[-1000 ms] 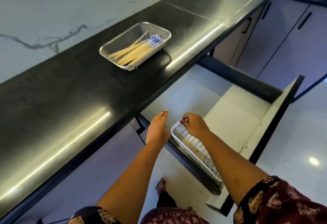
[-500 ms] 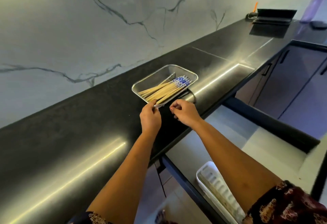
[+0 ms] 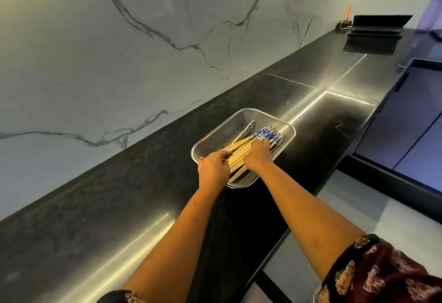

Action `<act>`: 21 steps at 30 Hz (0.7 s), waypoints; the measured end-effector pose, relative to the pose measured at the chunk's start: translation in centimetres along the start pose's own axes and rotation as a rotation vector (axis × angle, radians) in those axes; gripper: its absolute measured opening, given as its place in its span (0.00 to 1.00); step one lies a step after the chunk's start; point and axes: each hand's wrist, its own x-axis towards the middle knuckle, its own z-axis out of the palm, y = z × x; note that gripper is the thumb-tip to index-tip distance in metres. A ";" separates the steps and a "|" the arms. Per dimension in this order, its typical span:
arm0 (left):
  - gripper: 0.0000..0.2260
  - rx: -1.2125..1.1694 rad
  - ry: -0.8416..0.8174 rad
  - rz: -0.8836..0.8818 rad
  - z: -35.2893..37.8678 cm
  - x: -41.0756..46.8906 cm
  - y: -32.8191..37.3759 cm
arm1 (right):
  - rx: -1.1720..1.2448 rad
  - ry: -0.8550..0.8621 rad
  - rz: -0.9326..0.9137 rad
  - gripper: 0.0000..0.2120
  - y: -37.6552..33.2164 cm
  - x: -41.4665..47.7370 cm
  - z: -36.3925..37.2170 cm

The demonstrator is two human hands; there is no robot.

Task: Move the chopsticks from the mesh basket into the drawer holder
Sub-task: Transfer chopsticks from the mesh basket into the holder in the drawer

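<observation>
Chopsticks (image 3: 237, 158) lie bundled in the mesh basket (image 3: 240, 116) on the black worktop (image 3: 143, 183). The right hand (image 3: 258, 154) curls over the bundle's middle, gripping it; the left hand (image 3: 213, 168) seems to pinch the plain tips

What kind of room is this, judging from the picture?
Most likely a home kitchen: a long black countertop along a marble-look wall, cabinet doors below it, and a mesh basket of chopsticks on top.
</observation>
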 end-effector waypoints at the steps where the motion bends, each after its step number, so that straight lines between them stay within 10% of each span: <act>1: 0.14 0.029 -0.033 0.031 0.3 0.6 -0.1 | 0.120 0.006 0.099 0.29 -0.6 0.5 0.3; 9: 0.13 0.202 -0.163 0.090 1.0 2.9 0.0 | 0.642 0.112 0.546 0.42 -1.5 3.4 1.0; 15: 0.13 0.283 -0.201 0.111 1.0 3.5 0.2 | 1.000 0.175 0.411 0.33 -0.4 3.6 2.9; 21: 0.13 0.261 -0.184 0.114 0.9 3.6 0.1 | 0.850 0.199 0.530 0.40 -1.0 4.0 2.9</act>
